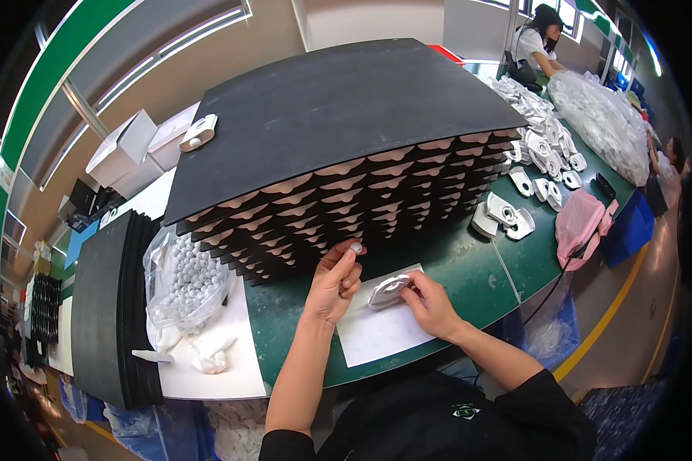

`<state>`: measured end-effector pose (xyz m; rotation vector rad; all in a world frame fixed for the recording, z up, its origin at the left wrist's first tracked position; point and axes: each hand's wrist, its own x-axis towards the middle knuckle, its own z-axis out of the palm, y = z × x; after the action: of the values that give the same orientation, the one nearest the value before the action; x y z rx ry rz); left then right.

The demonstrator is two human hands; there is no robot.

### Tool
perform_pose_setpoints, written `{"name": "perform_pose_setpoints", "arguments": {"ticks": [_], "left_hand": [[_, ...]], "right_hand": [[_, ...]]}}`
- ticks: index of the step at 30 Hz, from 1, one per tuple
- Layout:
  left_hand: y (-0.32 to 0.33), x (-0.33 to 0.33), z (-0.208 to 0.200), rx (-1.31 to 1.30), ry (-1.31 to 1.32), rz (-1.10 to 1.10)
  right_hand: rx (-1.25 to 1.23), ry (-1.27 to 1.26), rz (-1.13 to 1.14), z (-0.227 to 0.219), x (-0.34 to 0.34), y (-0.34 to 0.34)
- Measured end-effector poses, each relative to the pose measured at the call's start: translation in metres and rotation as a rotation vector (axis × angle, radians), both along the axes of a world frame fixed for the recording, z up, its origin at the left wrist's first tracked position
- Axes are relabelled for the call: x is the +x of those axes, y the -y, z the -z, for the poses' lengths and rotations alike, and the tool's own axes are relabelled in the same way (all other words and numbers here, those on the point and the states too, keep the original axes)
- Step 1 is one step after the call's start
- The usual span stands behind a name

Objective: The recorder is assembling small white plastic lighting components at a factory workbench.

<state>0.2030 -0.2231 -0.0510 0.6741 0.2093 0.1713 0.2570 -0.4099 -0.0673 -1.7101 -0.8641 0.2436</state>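
Between the thumb and fingers of my left hand [334, 288] is a small white ball [356, 248], raised in front of the stacked black trays. My right hand [432, 306] grips a white plastic housing [389, 291] with an oval opening, tilted over a white paper sheet [373, 338]. To the left, a clear plastic bag [184, 280] holds many more of these balls. Loose white housings [504, 215] lie to the right of the paper, with a larger heap behind them.
A tall stack of black trays [346, 107] fills the middle of the green table [469, 284]. One white part [198, 133] rests on top. More black sheets [104, 300] stand at left. A pink pouch [583, 227] sits at the right edge. Another person [537, 46] works behind plastic bags.
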Motion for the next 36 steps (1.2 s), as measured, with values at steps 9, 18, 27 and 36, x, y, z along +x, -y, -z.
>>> {"name": "perform_pose_setpoints", "arguments": {"ticks": [9,18,27,36], "left_hand": [[0.003,0.000,-0.008,0.005,0.009,-0.001],[0.015,0.000,-0.013,0.482,-0.147,0.032],[0.025,0.000,-0.014,0.726,-0.098,0.086],[0.027,0.002,-0.012,0.788,-0.074,0.070]], "right_hand": [[-0.074,0.309,-0.073,-0.008,-0.006,-0.002],[0.576,-0.765,-0.071,0.009,0.016,0.000],[0.656,-0.916,-0.119,0.009,0.019,0.002],[0.637,-0.873,-0.096,0.004,0.018,0.004]]}}
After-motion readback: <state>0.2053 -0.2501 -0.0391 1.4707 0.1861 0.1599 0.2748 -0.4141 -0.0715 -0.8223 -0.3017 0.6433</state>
